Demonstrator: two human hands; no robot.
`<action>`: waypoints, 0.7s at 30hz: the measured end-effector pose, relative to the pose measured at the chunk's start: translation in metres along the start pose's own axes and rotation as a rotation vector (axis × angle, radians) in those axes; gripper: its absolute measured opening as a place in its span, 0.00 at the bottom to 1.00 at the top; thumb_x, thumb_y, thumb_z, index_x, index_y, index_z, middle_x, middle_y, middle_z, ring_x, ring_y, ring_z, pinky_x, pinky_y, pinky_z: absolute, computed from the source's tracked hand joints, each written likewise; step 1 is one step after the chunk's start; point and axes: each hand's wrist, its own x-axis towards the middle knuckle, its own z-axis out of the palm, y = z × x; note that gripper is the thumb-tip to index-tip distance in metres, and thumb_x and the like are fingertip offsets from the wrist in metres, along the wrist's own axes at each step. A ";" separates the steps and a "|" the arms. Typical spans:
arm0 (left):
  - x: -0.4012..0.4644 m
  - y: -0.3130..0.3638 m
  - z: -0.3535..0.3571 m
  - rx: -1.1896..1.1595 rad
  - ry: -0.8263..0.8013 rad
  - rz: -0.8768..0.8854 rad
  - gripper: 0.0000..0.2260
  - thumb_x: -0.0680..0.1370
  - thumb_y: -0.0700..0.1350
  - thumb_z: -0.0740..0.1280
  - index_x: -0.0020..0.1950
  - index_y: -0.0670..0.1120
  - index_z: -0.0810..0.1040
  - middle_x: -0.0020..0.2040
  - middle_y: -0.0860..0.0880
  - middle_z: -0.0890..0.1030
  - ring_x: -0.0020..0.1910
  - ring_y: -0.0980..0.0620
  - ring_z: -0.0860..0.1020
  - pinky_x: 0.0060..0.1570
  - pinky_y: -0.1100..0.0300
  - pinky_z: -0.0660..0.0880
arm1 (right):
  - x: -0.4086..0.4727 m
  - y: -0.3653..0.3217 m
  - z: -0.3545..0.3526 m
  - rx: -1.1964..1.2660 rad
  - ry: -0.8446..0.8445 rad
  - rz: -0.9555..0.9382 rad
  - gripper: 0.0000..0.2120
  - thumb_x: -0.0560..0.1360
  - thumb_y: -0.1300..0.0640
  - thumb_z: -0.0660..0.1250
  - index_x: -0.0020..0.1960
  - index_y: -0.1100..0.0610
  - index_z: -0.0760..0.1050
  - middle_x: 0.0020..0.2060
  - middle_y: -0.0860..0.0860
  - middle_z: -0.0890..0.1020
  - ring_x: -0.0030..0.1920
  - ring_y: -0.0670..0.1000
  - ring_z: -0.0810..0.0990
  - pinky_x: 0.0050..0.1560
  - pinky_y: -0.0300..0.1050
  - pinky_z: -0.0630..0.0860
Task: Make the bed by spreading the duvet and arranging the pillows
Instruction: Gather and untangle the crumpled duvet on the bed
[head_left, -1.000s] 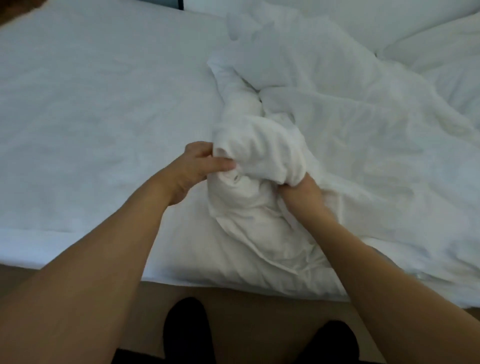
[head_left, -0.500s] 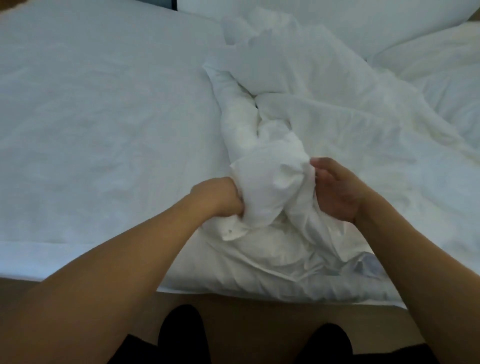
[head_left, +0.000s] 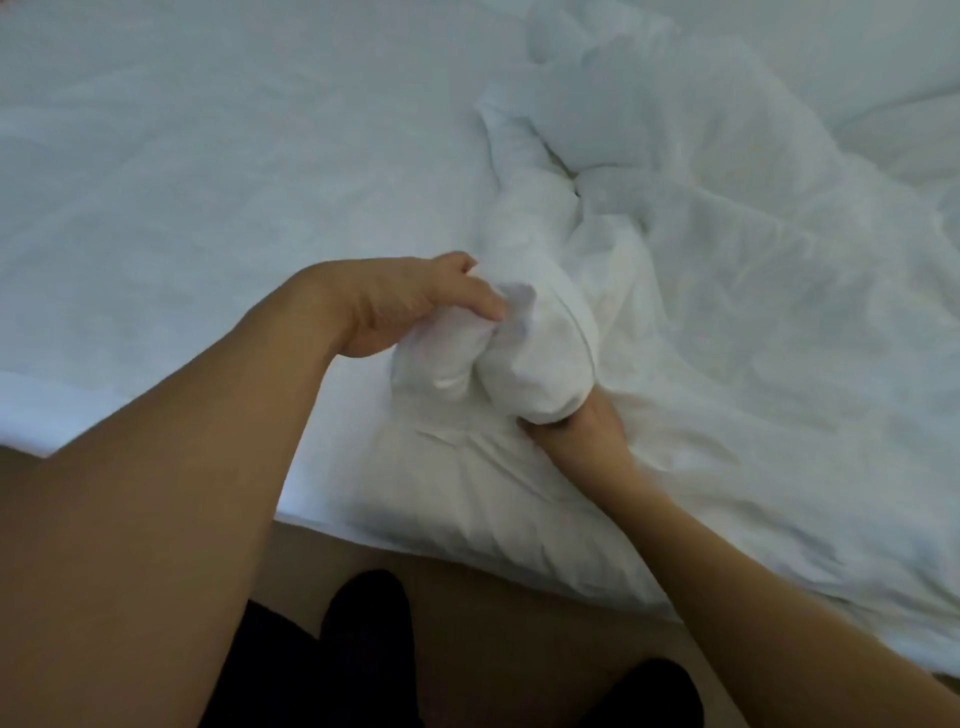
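You are gripping a twisted, bunched end of the duvet (head_left: 535, 358) with both hands. Your left hand (head_left: 410, 306) is clasping the roll from nine o'clock, thumb laid over the top; your right hand (head_left: 576, 426) is cupping it from beneath at five o'clock, fingers curling under the fabric. The rest of the duvet is lying crumpled from the centre toward three o'clock, with a rope-like twist running up to twelve. The bare bed sheet (head_left: 208, 182) is stretching away toward ten o'clock. The duvet looks soft, bulky and light, likely to sag and slip; taking hold of a true corner or hem would probably give better control for spreading.
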 end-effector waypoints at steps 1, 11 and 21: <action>0.002 -0.003 0.003 0.112 -0.043 -0.057 0.26 0.66 0.49 0.75 0.64 0.51 0.76 0.57 0.51 0.83 0.56 0.50 0.82 0.55 0.55 0.77 | 0.002 0.002 0.003 -0.015 -0.022 0.015 0.28 0.75 0.45 0.69 0.72 0.53 0.68 0.67 0.53 0.76 0.66 0.55 0.73 0.63 0.45 0.68; 0.006 -0.009 -0.051 -0.428 1.514 0.448 0.02 0.66 0.43 0.53 0.34 0.49 0.61 0.32 0.53 0.66 0.32 0.50 0.64 0.36 0.58 0.65 | 0.007 -0.045 -0.022 0.072 0.531 -0.430 0.09 0.69 0.62 0.68 0.38 0.56 0.67 0.34 0.53 0.73 0.34 0.54 0.71 0.35 0.47 0.66; 0.011 -0.086 -0.052 -0.544 0.671 -0.212 0.07 0.81 0.43 0.60 0.54 0.45 0.77 0.46 0.43 0.80 0.35 0.48 0.79 0.34 0.55 0.78 | -0.011 -0.012 0.024 -0.545 -0.027 -0.258 0.31 0.68 0.36 0.60 0.68 0.45 0.60 0.64 0.52 0.64 0.65 0.57 0.65 0.63 0.57 0.60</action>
